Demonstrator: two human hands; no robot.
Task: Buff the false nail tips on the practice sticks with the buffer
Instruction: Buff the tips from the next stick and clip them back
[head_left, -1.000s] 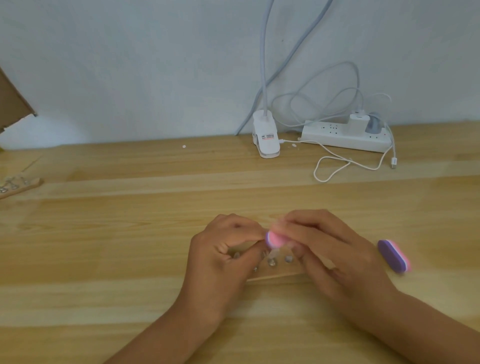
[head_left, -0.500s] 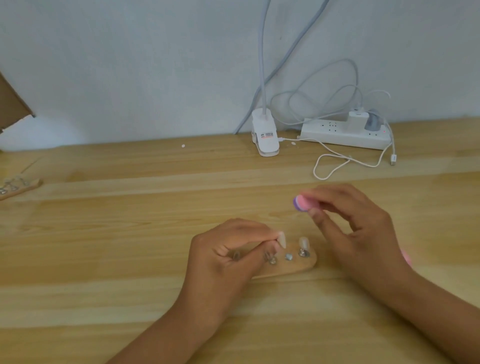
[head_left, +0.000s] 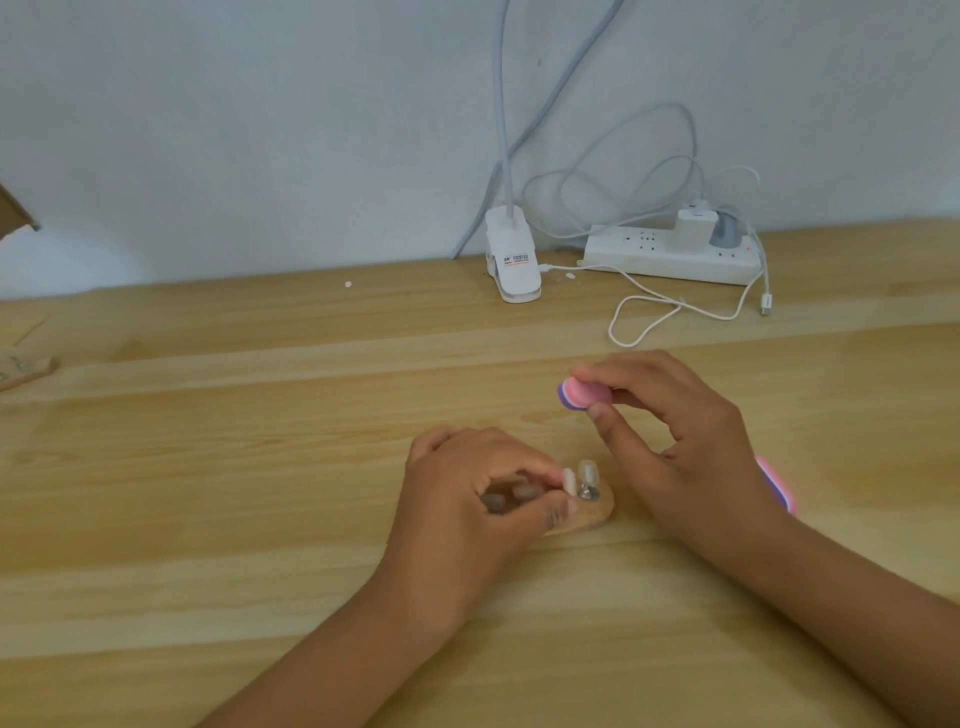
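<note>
Buffer (head_left: 582, 395) now lifted clear, pinched by right hand (head_left: 685, 447); left hand (head_left: 467, 509) pinches one tip (head_left: 570, 480): steady it, stroke lightly.

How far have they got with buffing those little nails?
Done: hard to say; the tips' finish is too small to judge. In hand: the left hand pinches one nail tip on the wooden holder, while the right hand holds the pink buffer off to the side, not touching it. Left: probably that tip, the neighbouring tip and any hidden under the left hand.
</note>
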